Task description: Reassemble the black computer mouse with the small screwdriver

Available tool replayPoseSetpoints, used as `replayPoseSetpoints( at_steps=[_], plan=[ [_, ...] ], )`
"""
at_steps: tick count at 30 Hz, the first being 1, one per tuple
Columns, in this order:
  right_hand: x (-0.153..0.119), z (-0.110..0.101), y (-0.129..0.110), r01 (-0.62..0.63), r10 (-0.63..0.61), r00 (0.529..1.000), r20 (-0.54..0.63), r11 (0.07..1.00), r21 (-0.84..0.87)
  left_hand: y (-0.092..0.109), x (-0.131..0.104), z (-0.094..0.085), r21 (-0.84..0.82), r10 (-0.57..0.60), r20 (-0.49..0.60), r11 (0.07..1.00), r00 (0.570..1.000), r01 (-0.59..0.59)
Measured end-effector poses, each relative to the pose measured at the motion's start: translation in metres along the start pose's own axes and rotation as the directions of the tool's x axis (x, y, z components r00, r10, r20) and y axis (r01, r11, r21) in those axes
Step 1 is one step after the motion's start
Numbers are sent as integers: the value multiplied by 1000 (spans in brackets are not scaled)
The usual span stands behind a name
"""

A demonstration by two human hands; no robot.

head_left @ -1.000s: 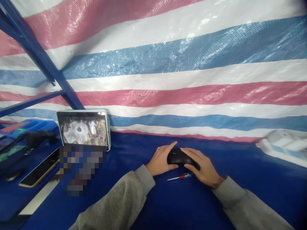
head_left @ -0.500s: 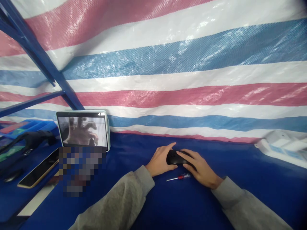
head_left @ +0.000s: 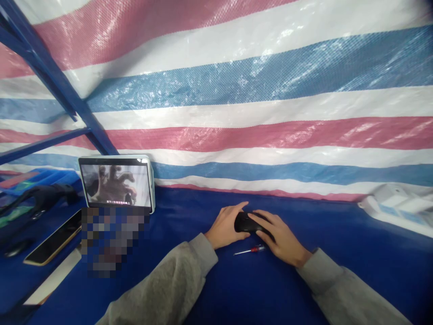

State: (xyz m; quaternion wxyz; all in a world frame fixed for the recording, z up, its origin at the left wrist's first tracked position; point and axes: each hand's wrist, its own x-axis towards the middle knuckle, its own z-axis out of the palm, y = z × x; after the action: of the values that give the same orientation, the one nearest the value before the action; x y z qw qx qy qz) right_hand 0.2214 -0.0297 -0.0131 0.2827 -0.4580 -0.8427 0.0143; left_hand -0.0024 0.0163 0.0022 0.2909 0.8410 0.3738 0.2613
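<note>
Here the black mouse sits on the blue table between both hands — the left hand cupping its left side, the right hand gripping it from above — a small red-handled screwdriver just beside.

Pixelated patch below the tablet; contents unreadable.
</note>
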Motion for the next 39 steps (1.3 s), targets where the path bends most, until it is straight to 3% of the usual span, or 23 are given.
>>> replayPoseSetpoints(
  at_steps=[10,16,20,24,28,30,32,35,37,39],
  plan=[
    [-5,6,9,-112,113,992,-52,993,25,2,0,0,32,-31,-63,999,998,33],
    [-2,0,6,-178,194,972,-129,976,129,3,-1,-2,34,-42,-133,998,990,47],
    [1,-4,2,-265,290,947,-140,949,172,5,-2,-4,82,51,-189,996,981,-36],
    [4,-4,-1,-282,298,950,-96,947,154,7,-3,-3,190,238,-105,958,966,-215],
    [11,-18,-4,-345,348,930,-120,937,48,3,-2,1,218,259,-84,947,962,-236],
    [17,-34,-4,-420,419,907,-36,905,-65,2,-2,2,213,239,-108,954,965,-212],
    [22,-52,-4,-435,450,875,180,893,-114,2,-1,2,202,226,-120,959,967,-198],
    [24,-70,-6,-387,390,756,526,914,-121,3,-1,1,176,205,-123,967,971,-182],
    [22,-72,-9,-354,378,696,610,920,-167,3,-1,0,158,192,-121,972,974,-172],
    [19,-68,-11,-309,363,684,633,930,-200,3,-1,0,139,179,-120,977,976,-162]
  ],
)
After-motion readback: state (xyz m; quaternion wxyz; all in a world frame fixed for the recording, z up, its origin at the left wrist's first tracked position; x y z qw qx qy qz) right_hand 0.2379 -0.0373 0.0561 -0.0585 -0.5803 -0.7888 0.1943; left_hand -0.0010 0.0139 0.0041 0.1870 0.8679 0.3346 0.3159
